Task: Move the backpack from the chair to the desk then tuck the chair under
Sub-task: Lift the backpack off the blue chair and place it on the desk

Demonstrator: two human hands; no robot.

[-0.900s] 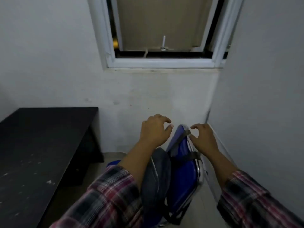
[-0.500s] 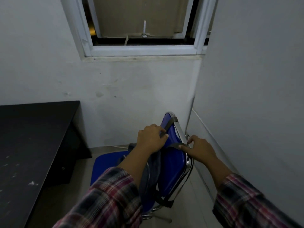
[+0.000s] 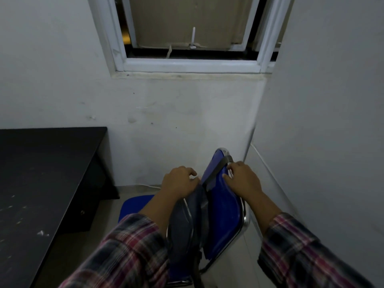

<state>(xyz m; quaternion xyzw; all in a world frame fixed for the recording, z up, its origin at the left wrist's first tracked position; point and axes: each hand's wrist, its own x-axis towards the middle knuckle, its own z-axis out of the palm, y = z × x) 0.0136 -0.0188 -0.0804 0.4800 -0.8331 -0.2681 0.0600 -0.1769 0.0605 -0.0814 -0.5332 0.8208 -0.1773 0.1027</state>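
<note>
A blue chair (image 3: 225,208) with a chrome frame stands in the corner, its backrest turned toward the right wall. A grey backpack (image 3: 185,227) sits on the seat against the backrest, its dark straps looped over the backrest top. My left hand (image 3: 178,181) is closed on the top of the backpack. My right hand (image 3: 242,178) pinches the strap at the backrest's upper edge. The black desk (image 3: 41,179) lies to the left, its top bare apart from pale scuffs.
White walls close in ahead and at the right, with a white-framed window (image 3: 187,65) above. A white cable (image 3: 268,165) runs along the right wall. Tiled floor (image 3: 108,206) shows between desk and chair.
Both hands came down from hovering over the chair and took hold: the left on the backpack's top, the right on the strap. The view shifted slightly; the chair stayed put.
</note>
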